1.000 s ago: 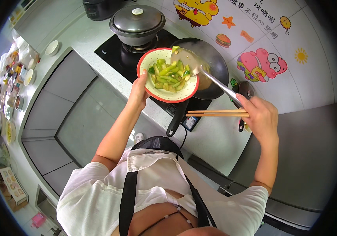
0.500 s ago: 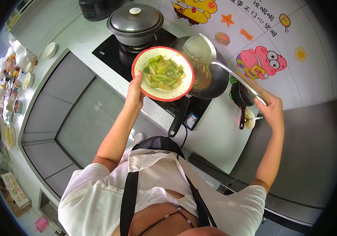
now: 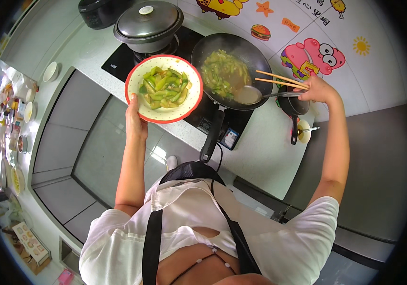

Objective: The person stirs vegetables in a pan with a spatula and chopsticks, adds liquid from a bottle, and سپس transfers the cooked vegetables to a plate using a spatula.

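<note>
My left hand (image 3: 136, 118) grips the near left rim of a cream, red-edged plate (image 3: 187, 102), thumb over the edge. Cut green vegetables (image 3: 165, 88) lie in the middle of it. My right hand (image 3: 318, 89) is closed around the handle of a metal ladle (image 3: 248, 95) and a pair of wooden chopsticks (image 3: 279, 80). The ladle's bowl rests low in a black wok (image 3: 260, 54), near its right wall. More green vegetables (image 3: 222, 71) sit in brownish liquid there. The chopstick tips hang over the wok's right rim.
A lidded grey pot (image 3: 149, 23) stands on the black cooktop (image 3: 123, 64), left of the wok. The wok's handle (image 3: 211, 135) points toward me over the counter edge. Right of it are a small black pan (image 3: 291, 105) and a small bowl with a spoon (image 3: 304, 133).
The ladle has come down from above the wok's far side into the wok. The chopsticks now show clearly in my right hand. The plate has shifted left, uncovering more of the wok.
</note>
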The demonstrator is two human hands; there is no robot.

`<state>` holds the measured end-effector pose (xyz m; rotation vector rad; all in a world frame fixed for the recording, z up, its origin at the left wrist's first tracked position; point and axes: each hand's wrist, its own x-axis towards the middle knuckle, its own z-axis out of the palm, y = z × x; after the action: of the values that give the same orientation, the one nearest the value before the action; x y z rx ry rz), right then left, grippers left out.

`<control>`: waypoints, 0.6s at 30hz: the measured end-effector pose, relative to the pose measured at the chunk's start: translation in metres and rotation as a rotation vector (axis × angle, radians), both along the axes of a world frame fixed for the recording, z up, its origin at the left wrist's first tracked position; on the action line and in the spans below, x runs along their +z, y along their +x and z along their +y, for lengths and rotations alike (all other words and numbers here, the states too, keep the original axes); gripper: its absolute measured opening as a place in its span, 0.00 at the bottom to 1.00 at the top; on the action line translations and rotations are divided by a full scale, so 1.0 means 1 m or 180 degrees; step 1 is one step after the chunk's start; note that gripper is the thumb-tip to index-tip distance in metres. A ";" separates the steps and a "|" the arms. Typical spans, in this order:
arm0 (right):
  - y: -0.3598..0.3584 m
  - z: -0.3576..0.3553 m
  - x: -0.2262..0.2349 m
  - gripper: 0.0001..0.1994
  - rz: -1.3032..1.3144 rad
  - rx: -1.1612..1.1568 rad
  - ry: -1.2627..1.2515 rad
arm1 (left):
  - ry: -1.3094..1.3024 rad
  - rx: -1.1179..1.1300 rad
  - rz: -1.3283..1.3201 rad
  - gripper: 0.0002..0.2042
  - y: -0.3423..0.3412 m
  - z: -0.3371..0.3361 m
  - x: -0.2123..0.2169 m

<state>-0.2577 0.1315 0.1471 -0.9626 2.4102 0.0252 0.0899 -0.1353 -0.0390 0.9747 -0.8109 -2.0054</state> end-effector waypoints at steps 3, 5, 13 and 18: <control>-0.014 0.006 -0.010 0.15 -0.0736 -0.0291 -0.0188 | 0.0017 0.0077 0.0062 0.24 0.000 0.001 -0.004; -0.023 0.015 -0.038 0.15 -0.1006 -0.0173 -0.0453 | 0.0024 0.0129 0.0058 0.24 -0.001 0.001 -0.003; 0.027 -0.015 -0.165 0.18 -0.0615 -0.0807 -0.2002 | -0.0079 0.0115 0.0015 0.24 -0.006 -0.001 0.000; 0.039 -0.032 -0.177 0.18 -0.0014 -0.0965 -0.2210 | -0.0091 0.0101 0.0074 0.24 -0.013 -0.002 0.003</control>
<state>-0.2192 0.0993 -0.0297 -0.8441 2.5710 -0.9720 0.0773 -0.1377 -0.0355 0.9408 -0.8047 -1.9695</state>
